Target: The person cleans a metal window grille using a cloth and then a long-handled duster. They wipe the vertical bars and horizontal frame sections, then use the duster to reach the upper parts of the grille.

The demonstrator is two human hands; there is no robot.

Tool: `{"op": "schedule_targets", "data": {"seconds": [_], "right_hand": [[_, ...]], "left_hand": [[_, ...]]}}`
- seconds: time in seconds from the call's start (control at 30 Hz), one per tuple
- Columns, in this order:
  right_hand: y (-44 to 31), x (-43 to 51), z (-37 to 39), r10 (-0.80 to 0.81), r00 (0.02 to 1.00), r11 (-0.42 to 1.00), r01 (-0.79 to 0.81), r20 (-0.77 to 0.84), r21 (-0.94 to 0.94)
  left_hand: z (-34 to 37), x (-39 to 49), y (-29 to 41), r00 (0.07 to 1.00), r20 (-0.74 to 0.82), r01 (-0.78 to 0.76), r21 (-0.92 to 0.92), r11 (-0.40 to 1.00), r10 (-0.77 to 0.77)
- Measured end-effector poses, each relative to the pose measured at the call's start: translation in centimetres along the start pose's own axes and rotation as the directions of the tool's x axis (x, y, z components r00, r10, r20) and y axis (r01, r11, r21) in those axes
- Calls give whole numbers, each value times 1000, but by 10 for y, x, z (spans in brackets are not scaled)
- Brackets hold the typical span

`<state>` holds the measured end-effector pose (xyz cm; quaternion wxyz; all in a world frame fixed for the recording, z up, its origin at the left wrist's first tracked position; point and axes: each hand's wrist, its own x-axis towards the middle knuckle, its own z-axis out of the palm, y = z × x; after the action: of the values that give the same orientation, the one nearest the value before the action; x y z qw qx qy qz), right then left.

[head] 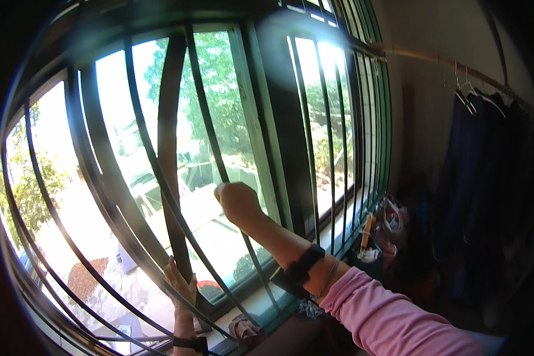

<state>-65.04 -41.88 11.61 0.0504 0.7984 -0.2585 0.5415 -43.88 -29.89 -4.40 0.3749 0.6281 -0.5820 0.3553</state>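
Note:
A window with a green frame (267,133) and dark vertical metal bars (204,102) fills most of the view. My right hand (239,202), on the arm with a pink sleeve and a black wrist strap, is closed around one bar at the middle. Lower down and to the left, my left hand (181,282) reaches up behind the bars at the lower end of a dark upright window sash edge (171,147); its fingers are partly hidden, and its hold is unclear. A crumpled brown cloth (245,329) lies on the sill below.
Dark clothes (471,178) hang on hangers from a bamboo pole (436,58) at the right. Bags and a green container (369,262) stand by the sill's right end. Beyond the glass are trees and bright ground with a reddish-brown patch (87,279).

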Motion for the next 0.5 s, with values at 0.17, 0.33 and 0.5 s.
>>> {"op": "schedule_targets", "data": {"seconds": [0.17,0.33,0.5], "right_hand": [[-8,-1,-5,-6,1000,1000,5,20,27],[-7,-4,-5,12,999,999,-11,-31,40],[-1,-4,4,58,998,998,-58,13,-16]], "left_hand": [[-6,0,-1,994,74,75,38,996,-77],[3,-4,-2,992,78,94,56,994,-98],[9,-1,-3,978,189,87,3,996,-86]]}}
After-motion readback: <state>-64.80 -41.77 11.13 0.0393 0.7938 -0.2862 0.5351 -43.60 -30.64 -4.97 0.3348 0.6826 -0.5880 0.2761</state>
